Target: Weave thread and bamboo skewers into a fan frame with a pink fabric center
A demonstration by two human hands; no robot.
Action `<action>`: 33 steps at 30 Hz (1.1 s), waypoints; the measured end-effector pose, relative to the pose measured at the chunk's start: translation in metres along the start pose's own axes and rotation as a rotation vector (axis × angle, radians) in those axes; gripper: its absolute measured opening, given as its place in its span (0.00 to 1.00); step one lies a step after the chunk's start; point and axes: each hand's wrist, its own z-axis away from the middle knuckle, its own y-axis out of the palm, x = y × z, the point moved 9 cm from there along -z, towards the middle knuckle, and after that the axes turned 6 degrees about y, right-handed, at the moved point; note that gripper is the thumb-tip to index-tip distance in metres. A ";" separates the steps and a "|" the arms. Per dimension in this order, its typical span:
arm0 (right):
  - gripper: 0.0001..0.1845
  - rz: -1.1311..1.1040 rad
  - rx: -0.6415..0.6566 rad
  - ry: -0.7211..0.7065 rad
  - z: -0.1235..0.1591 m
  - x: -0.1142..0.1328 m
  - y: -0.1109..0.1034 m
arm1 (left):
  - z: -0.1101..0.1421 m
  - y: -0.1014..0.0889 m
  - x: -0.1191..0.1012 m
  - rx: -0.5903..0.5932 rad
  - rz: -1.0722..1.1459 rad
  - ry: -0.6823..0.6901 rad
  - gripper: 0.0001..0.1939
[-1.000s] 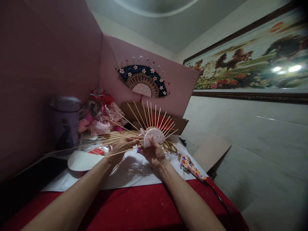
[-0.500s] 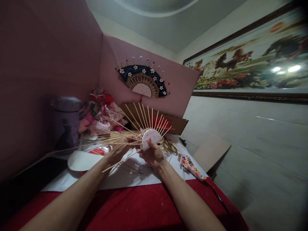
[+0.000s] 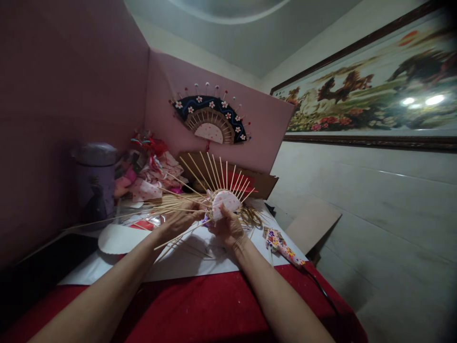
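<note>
Between my hands is a fan frame: a half-round base covered in pale pink spotted cloth, with thin wooden sticks spreading out from its curved edge. My right hand is closed on the lower part of the base, its thumb pressed on the cloth face. At the left edge, my left hand is closed around the frame where the lower sticks join; its fingertips are partly hidden. A small purple bit shows below the base. Loose wooden sticks lie in a bundle behind my left hand.
A finished dark blue flowered fan hangs on the pink board. Scissors and a flower-patterned glue gun with a cord lie at right. A white oval card, purple flask and piled pink cloth are at left.
The view has shifted slightly. My left hand has moved a little at the frame's left edge, and a purple bit now shows under the base. Both hands keep their hold.
</note>
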 end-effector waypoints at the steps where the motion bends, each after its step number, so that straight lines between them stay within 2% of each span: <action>1: 0.13 -0.008 0.018 -0.001 0.000 0.001 0.001 | -0.001 0.000 0.003 -0.011 0.047 -0.001 0.09; 5: 0.12 -0.031 0.099 -0.009 0.001 0.001 0.007 | -0.003 -0.001 0.006 -0.070 0.219 -0.011 0.11; 9: 0.08 -0.021 0.100 -0.018 0.001 0.001 0.006 | -0.003 -0.003 0.008 -0.108 0.182 -0.033 0.11; 16: 0.09 0.012 0.131 -0.014 0.001 -0.001 0.009 | -0.005 -0.008 0.009 -0.114 0.062 0.055 0.12; 20: 0.12 0.017 0.146 -0.034 -0.001 0.001 0.007 | -0.003 -0.012 0.022 -0.118 0.007 -0.020 0.14; 25: 0.09 -0.001 0.151 -0.050 -0.002 0.004 0.006 | 0.000 -0.017 0.041 -0.169 -0.020 -0.145 0.14; 33: 0.09 -0.019 0.093 -0.069 0.000 0.008 0.006 | -0.001 -0.029 0.059 -0.200 -0.054 -0.163 0.12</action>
